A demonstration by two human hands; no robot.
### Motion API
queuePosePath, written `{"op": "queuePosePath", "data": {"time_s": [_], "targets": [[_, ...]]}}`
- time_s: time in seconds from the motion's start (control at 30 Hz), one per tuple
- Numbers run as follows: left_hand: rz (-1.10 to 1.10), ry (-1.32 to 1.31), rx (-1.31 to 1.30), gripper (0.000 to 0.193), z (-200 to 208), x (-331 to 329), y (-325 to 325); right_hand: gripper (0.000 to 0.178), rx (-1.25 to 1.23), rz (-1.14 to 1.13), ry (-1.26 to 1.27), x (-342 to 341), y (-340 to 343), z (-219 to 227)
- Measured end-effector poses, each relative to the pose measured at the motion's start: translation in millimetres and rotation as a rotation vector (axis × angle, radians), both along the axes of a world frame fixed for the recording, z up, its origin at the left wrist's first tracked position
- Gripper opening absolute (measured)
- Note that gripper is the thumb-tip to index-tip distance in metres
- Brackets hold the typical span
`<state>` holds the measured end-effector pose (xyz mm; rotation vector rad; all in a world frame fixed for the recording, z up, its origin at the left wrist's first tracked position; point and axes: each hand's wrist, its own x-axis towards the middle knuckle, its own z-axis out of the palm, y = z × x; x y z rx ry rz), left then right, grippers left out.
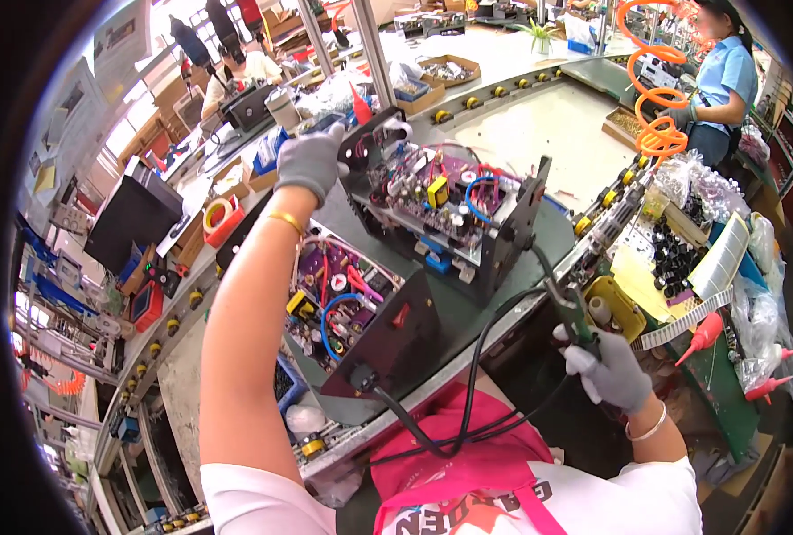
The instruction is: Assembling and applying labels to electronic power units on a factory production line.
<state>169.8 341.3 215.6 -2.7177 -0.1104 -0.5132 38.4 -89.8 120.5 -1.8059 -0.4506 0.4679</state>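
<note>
Here, left hand (312, 160) grips the chassis (454, 209) (far end); right hand (612, 373) holds a tool (567, 312).

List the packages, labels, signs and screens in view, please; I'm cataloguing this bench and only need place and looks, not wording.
Label strip: white roll unwound, right of the right hand.
Label sheet: white, curled, at the right bench.
Plastic bags: clear, crumpled, far right.
Cardboard tray: brown, shallow, beyond the conveyor.
Wall sheets: pale papers, upper left.
Dark screen: black, tilted, left of the left hand.
</note>
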Motion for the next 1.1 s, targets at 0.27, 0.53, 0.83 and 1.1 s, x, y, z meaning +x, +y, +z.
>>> {"op": "queuePosePath", "data": {"time_s": [0.27, 0.53, 0.83, 1.1], "targets": [[-0.612, 0.633, -1.147, 0.037, 47, -74, -151, 0.038, -0.573, -0.114, -1.030, 24, -29, 58], [-0.683, 1.040, -1.081, 0.031, -8, -145, -223, 0.027, -0.713, -0.279, -1.840, 38, 31, 95], [-0.612, 0.646, -0.896, 0.022, -15, -137, -212, 0.043, 1.058, 0.043, 0.041, 46, 59, 75], [-0.520, 0.093, -0.542, 0.034, 9, -105, -180, 0.013, 0.117, -0.484, -1.099, 70, 42, 65]]}}
